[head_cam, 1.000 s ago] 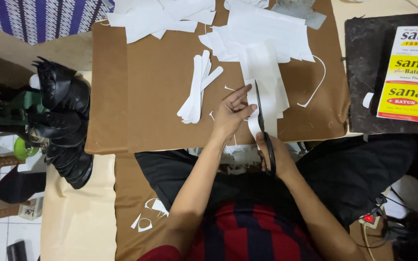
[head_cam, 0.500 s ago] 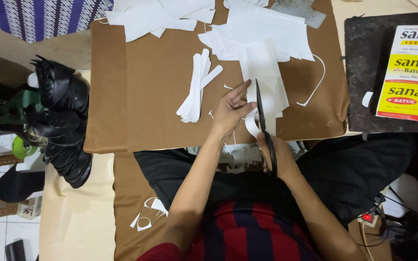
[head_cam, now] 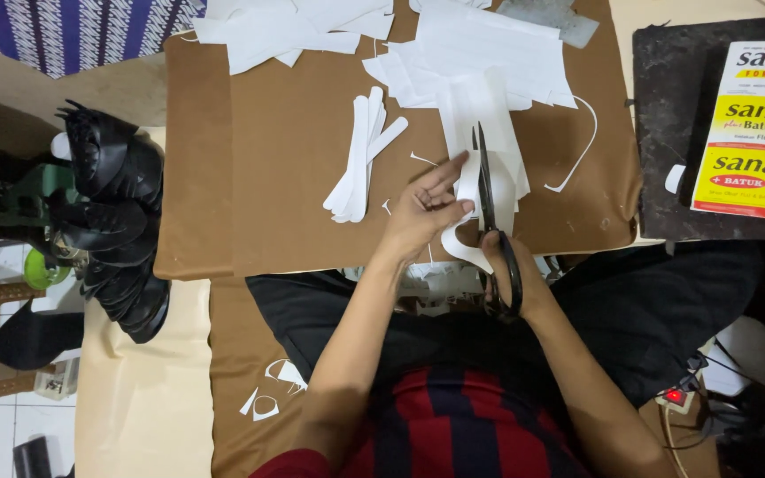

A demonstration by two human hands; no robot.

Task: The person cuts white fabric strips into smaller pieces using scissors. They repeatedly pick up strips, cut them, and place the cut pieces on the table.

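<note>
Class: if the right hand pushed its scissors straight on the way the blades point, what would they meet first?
Probably more of the white sheet that the scissors in the right hand already cut; beyond it lies the paper pile.

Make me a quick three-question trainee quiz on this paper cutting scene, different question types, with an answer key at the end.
1. True or false: the right hand holds the scissors.
2. Multiple choice: the left hand touches A) the black shoes, B) the white sheet being cut, C) the yellow and red box.
3. Fill in: the stack of cut white strips lies on the ______ board.

Key: 1 true; 2 B; 3 brown.
</note>
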